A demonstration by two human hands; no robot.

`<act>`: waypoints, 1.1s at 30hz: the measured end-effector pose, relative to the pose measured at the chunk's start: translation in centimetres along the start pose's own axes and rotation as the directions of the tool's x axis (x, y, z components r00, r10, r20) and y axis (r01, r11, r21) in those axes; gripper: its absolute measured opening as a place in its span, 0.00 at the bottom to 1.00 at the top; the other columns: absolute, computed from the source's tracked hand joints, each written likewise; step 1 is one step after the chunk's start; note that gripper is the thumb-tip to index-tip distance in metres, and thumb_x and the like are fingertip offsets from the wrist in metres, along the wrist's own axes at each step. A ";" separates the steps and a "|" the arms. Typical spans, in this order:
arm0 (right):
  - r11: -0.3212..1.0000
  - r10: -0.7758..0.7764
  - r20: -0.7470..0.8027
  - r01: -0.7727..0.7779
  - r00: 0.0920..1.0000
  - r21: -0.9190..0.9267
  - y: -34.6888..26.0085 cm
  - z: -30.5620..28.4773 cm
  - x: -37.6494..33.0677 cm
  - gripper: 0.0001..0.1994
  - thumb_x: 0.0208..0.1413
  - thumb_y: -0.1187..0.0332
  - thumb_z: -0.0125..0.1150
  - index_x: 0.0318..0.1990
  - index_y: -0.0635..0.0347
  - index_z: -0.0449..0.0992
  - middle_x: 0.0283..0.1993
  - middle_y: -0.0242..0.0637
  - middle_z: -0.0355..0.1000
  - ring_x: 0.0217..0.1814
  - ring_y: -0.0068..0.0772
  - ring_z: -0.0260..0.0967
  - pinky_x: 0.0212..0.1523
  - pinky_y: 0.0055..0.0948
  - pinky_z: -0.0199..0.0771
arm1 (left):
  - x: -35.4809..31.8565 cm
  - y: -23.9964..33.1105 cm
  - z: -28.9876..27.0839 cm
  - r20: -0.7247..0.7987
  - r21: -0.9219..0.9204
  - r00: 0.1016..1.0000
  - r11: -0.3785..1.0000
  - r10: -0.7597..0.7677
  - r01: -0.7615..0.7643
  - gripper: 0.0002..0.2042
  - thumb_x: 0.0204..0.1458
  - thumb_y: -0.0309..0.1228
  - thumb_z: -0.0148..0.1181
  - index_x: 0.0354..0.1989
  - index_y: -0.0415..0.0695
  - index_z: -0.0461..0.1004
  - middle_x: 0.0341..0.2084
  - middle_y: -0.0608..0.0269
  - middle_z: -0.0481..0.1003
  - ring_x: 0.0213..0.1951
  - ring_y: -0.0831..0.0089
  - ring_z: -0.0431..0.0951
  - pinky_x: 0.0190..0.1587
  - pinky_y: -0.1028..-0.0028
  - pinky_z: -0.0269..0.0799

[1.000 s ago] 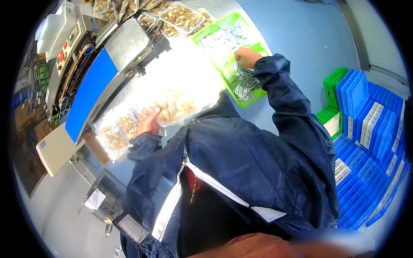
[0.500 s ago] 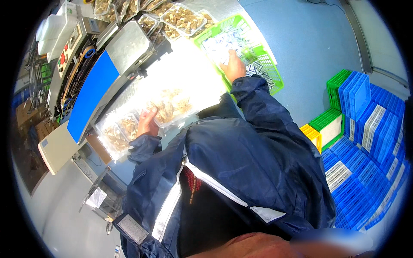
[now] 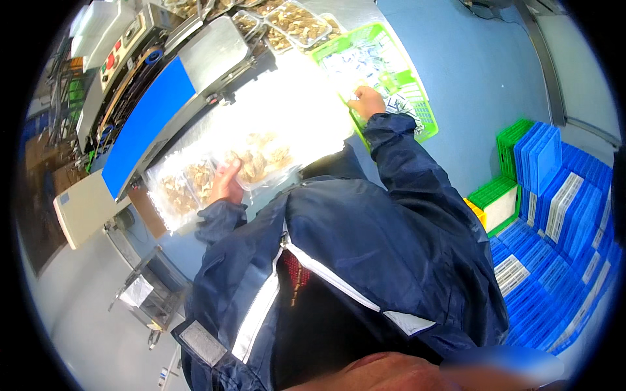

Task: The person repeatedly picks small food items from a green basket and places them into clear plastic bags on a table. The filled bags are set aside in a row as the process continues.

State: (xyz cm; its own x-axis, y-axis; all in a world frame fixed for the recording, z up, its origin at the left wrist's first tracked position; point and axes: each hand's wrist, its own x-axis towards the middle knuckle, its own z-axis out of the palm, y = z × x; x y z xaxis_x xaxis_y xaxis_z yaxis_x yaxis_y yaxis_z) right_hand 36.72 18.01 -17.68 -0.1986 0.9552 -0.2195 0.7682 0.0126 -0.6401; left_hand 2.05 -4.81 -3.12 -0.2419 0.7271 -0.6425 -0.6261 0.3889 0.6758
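My left hand (image 3: 227,184) is closed on the edge of a clear plastic tray (image 3: 262,159) of wrinkled, brown-beige pieces, which lies on the brightly lit table. Left of that hand are more clear packs (image 3: 182,189) of similar pieces, side by side. My right hand (image 3: 367,102) is at the near left side of a green plastic basket (image 3: 427,120), its fingers curled together. Glare hides what those fingertips hold, if anything. Small white sachets with dark print (image 3: 355,60) fill much of the basket.
Beyond the table's bright part stands a machine with a blue panel (image 3: 153,124) and a metal plate (image 3: 215,49). More filled clear trays (image 3: 297,23) are piled at the back. Blue crates (image 3: 554,260) and green crates (image 3: 499,195) are stacked on the floor at right.
My right hand has drawn back from the sachets toward the basket's near side, its fingers curled. My left hand stays at the tray. The whole view has shifted slightly.
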 end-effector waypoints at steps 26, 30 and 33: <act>0.882 -0.333 0.253 0.204 0.908 0.426 -29.1 -5.2 -6.4 0.10 0.58 0.65 0.59 0.35 0.64 0.77 0.30 0.34 0.77 0.31 0.27 0.73 0.34 0.27 0.72 | -6.6 -5.3 -8.1 0.093 -0.747 0.982 0.664 0.167 -0.043 0.16 0.55 0.28 0.57 0.53 0.40 0.70 0.49 0.52 0.75 0.56 0.58 0.72 0.60 0.55 0.66; 0.826 -0.512 0.011 0.497 0.859 -0.265 -15.8 -1.6 0.8 0.08 0.54 0.66 0.60 0.34 0.62 0.77 0.30 0.49 0.76 0.33 0.51 0.75 0.35 0.40 0.74 | -5.7 -7.5 -13.3 -0.089 -0.635 0.990 0.760 0.108 -0.140 0.11 0.57 0.32 0.57 0.47 0.44 0.74 0.51 0.58 0.75 0.54 0.64 0.73 0.57 0.62 0.71; 0.937 -0.289 -0.001 0.283 0.957 -0.203 -13.3 -0.5 0.8 0.07 0.53 0.66 0.61 0.34 0.60 0.78 0.28 0.47 0.75 0.34 0.52 0.75 0.37 0.43 0.74 | -5.5 -8.4 -14.5 -0.280 -0.606 0.956 0.755 0.092 -0.250 0.12 0.57 0.27 0.58 0.49 0.44 0.72 0.49 0.61 0.75 0.52 0.67 0.74 0.55 0.66 0.73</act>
State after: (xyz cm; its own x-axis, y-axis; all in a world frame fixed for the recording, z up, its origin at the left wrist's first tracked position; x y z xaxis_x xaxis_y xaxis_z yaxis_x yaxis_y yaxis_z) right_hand 26.63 18.81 -8.94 -0.4115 0.9111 -0.0249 0.7878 0.3418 -0.5124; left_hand -2.09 -20.25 -10.49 -0.4965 0.5722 -0.6527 -0.8613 -0.2313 0.4524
